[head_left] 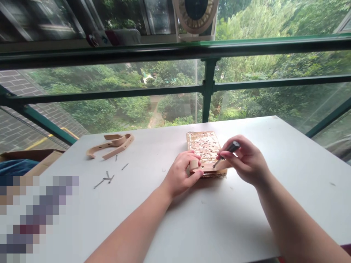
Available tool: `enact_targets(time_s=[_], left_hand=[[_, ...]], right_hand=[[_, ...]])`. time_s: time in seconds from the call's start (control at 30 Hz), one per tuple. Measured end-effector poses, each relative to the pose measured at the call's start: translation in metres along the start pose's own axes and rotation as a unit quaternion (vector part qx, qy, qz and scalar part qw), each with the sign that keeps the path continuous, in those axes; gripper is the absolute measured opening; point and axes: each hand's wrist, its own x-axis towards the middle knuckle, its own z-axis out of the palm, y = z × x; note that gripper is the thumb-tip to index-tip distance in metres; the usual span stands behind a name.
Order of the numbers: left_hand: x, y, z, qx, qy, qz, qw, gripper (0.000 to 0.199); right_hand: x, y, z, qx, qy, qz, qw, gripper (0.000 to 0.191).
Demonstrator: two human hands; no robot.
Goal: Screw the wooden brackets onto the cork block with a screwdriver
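Note:
My right hand [244, 160] grips a small screwdriver [232, 147] by its black handle. Its tip meets a screw hole in a tan curved hook piece [207, 167], which lies across the near end of a block [204, 144]. That block is wrapped in shiny clear film and dotted with several small holes. A screw head shows in the piece's other hole, left of the screwdriver tip. With closed fingers, my left hand [181, 171] presses the curled left end of the hook piece onto the block. The piece's right end is partly hidden by my right hand.
More tan hook pieces [111, 146] lie at the white table's [170, 233] far left. Several loose screws [107, 178] are scattered nearer me. A green railing [109, 93] with glass runs behind the table, and a cardboard box [46, 160] stands at the left edge.

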Motion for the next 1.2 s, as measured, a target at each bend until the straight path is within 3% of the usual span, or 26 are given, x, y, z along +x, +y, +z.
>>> enact_targets(time_s=[0.23,0.37,0.47,0.57,0.73,0.93,1.2], left_hand=[[0.000,-0.004,0.003,0.001,0.006,0.009,1.000,0.018],[0.000,-0.004,0.002,0.007,0.002,-0.001,1.000,0.019],[0.000,-0.003,0.001,0.010,0.003,-0.004,1.000,0.018],[0.001,-0.002,0.001,0.012,0.001,-0.004,1.000,0.018],[0.001,-0.002,0.001,0.013,-0.007,-0.005,1.000,0.019],[0.000,-0.001,0.001,0.012,-0.003,-0.007,1.000,0.017],[0.000,-0.002,0.002,0.011,0.001,0.001,1.000,0.017]], right_hand=[[-0.003,-0.005,0.005,-0.095,0.027,0.016,0.995,0.009],[-0.004,-0.007,0.008,-0.051,0.038,0.019,0.998,0.008],[-0.002,-0.003,0.009,0.028,0.035,0.011,0.999,0.026],[-0.001,0.001,0.007,0.019,0.035,-0.021,0.999,0.039],[-0.003,-0.003,0.000,-0.013,-0.002,-0.027,1.000,0.025],[-0.003,-0.006,-0.005,-0.020,-0.015,0.007,1.000,0.031],[0.001,-0.002,-0.008,-0.046,-0.039,-0.025,0.998,0.042]])
